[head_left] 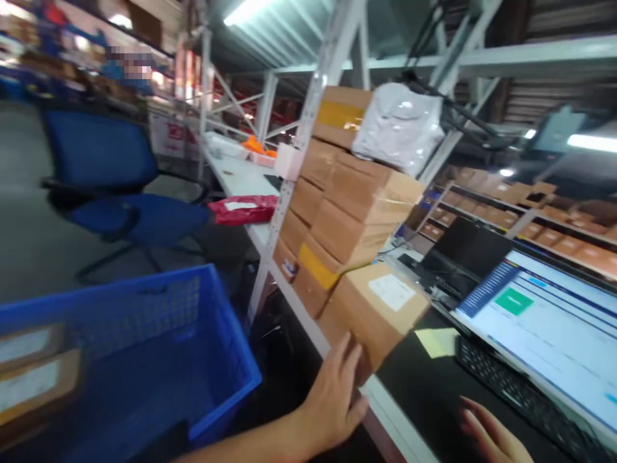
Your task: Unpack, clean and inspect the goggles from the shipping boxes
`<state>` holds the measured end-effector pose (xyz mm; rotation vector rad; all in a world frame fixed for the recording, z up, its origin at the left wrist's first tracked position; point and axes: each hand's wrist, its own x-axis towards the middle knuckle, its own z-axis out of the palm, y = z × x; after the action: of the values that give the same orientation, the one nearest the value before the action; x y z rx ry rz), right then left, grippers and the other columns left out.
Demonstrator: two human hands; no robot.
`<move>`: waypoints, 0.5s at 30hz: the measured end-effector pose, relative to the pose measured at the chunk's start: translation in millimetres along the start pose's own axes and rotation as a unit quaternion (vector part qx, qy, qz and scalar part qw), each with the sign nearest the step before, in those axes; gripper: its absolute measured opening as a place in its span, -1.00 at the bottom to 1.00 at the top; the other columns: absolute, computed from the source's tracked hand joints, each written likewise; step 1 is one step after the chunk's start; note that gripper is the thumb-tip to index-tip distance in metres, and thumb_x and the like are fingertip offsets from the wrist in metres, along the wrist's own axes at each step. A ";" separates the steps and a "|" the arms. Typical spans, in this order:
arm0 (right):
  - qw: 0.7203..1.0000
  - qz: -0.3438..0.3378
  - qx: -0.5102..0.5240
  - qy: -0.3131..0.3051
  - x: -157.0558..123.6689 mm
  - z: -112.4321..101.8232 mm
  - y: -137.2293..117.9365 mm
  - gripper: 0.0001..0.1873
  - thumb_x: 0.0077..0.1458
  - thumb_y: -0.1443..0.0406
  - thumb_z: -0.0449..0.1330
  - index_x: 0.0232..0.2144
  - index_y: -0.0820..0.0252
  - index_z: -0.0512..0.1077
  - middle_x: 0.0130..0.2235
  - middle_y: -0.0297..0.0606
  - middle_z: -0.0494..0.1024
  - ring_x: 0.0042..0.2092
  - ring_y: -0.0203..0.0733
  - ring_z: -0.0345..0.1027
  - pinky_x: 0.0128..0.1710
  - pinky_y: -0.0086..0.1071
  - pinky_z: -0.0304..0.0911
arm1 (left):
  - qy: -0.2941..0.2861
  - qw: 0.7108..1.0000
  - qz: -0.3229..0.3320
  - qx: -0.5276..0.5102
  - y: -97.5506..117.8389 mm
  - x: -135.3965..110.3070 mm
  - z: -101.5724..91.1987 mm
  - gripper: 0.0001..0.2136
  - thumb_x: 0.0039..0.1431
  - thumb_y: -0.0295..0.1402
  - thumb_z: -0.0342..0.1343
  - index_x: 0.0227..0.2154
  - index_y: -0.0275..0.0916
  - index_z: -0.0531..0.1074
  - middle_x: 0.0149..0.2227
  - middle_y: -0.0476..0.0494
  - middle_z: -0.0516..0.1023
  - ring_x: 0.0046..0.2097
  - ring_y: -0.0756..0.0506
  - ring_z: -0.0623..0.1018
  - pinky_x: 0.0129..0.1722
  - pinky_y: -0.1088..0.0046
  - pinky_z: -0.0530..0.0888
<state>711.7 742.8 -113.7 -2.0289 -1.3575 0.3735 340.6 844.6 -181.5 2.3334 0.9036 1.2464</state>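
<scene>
The labelled box (369, 312) is parked at the edge of the desk (419, 382), right beside some stacked cartons (349, 190). Its near side is touched by the left hand (332, 392), fingers pretty much extended. The right hand (492, 432) is seen near the keyboard (523, 393), but it's cut off, so its finger state can't really be told.
</scene>
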 end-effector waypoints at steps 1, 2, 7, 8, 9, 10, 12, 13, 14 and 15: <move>1.000 -0.005 0.010 -0.014 -2.0 3.8 8.4 -0.52 -0.02 -0.16 0.17 -0.12 -0.17 0.55 -0.10 -0.23 0.66 -0.07 0.19 0.56 -0.08 -0.05 0.52 | 0.022 1.000 -0.008 0.010 -5.0 5.5 0.4 -0.16 0.28 -0.05 0.02 0.43 -0.11 -0.35 0.45 -0.45 -0.16 0.43 -0.43 0.02 0.31 -0.17 0.22; 0.999 -0.021 0.004 -0.025 -1.9 7.9 11.7 -0.48 0.01 -0.14 0.17 -0.05 -0.11 0.53 -0.04 -0.21 0.64 -0.01 0.17 0.53 0.03 -0.06 0.47 | 0.049 0.998 -0.019 0.021 -8.9 12.6 0.1 -0.15 0.28 -0.04 0.03 0.42 -0.12 -0.39 0.45 -0.46 -0.20 0.43 -0.42 -0.01 0.32 -0.17 0.20; 0.991 -0.105 -0.060 -0.056 14.2 15.2 -4.9 -0.45 0.23 -0.02 0.05 0.10 0.17 0.43 0.04 -0.06 0.57 0.05 0.06 0.49 0.16 -0.05 0.35 | 0.167 0.983 -0.053 0.057 -21.6 56.1 3.9 -0.21 0.33 -0.04 -0.07 0.41 -0.19 -0.38 0.41 -0.48 -0.16 0.44 -0.39 -0.04 0.35 -0.18 0.07; 0.988 -0.121 -0.079 -0.052 18.8 15.7 -6.5 -0.47 0.25 0.01 0.04 0.10 0.19 0.43 0.05 -0.04 0.55 0.04 0.05 0.48 0.16 -0.05 0.34 | 0.181 0.980 -0.055 0.063 -24.3 62.6 6.0 -0.25 0.35 -0.06 -0.12 0.42 -0.20 -0.37 0.41 -0.47 -0.14 0.44 -0.38 -0.04 0.36 -0.17 0.05; 0.985 -0.138 -0.095 -0.047 23.4 16.9 -6.2 -0.50 0.26 0.05 0.04 0.10 0.20 0.43 0.07 -0.02 0.53 0.05 0.04 0.47 0.16 -0.05 0.34 | 0.193 0.977 -0.053 0.072 -27.1 67.4 8.0 -0.27 0.36 -0.08 -0.15 0.42 -0.19 -0.36 0.41 -0.45 -0.12 0.44 -0.37 -0.04 0.37 -0.16 0.03; 0.981 -0.156 -0.107 -0.039 27.8 19.1 -4.0 -0.52 0.26 0.09 0.04 0.11 0.21 0.43 0.09 -0.01 0.51 0.07 0.03 0.45 0.17 -0.06 0.33 | 0.199 0.975 -0.052 0.082 -29.7 70.6 9.6 -0.29 0.37 -0.09 -0.16 0.42 -0.18 -0.36 0.41 -0.43 -0.12 0.44 -0.36 -0.04 0.37 -0.15 0.02; 0.975 -0.185 -0.121 -0.021 34.9 25.6 3.9 -0.55 0.26 0.17 0.05 0.12 0.22 0.42 0.13 0.01 0.46 0.11 0.03 0.41 0.18 -0.07 0.30 | 0.206 0.972 -0.051 0.098 -32.4 73.6 10.9 -0.31 0.38 -0.09 -0.20 0.42 -0.13 -0.36 0.43 -0.37 -0.13 0.44 -0.37 -0.04 0.38 -0.15 0.01; 0.972 -0.196 -0.126 -0.012 37.0 29.1 8.3 -0.56 0.26 0.20 0.05 0.12 0.22 0.42 0.14 0.01 0.45 0.13 0.03 0.38 0.19 -0.07 0.29 | 0.213 0.971 -0.051 0.099 -31.8 74.6 10.6 -0.32 0.38 -0.07 -0.23 0.42 -0.10 -0.36 0.43 -0.35 -0.13 0.43 -0.39 -0.02 0.37 -0.17 0.02; 0.971 -0.203 -0.129 -0.005 38.1 32.3 12.1 -0.58 0.25 0.24 0.06 0.10 0.22 0.44 0.14 0.01 0.45 0.14 0.03 0.37 0.20 -0.07 0.27 | 0.222 0.969 -0.052 0.094 -29.7 76.1 10.0 -0.33 0.37 -0.04 -0.26 0.43 -0.09 -0.34 0.43 -0.32 -0.11 0.42 -0.41 0.01 0.37 -0.18 0.04; 0.970 -0.205 -0.130 0.001 38.1 34.6 14.9 -0.60 0.24 0.27 0.07 0.08 0.22 0.46 0.13 0.00 0.46 0.14 0.03 0.36 0.20 -0.07 0.26 | 0.222 0.970 -0.053 0.086 -26.0 79.1 9.8 -0.33 0.37 0.00 -0.28 0.43 -0.08 -0.31 0.42 -0.31 -0.07 0.41 -0.42 0.05 0.35 -0.19 0.08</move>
<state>718.8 786.0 -144.6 -1.8774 -1.8529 0.0070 371.6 917.1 -153.1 2.1272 1.3059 1.7442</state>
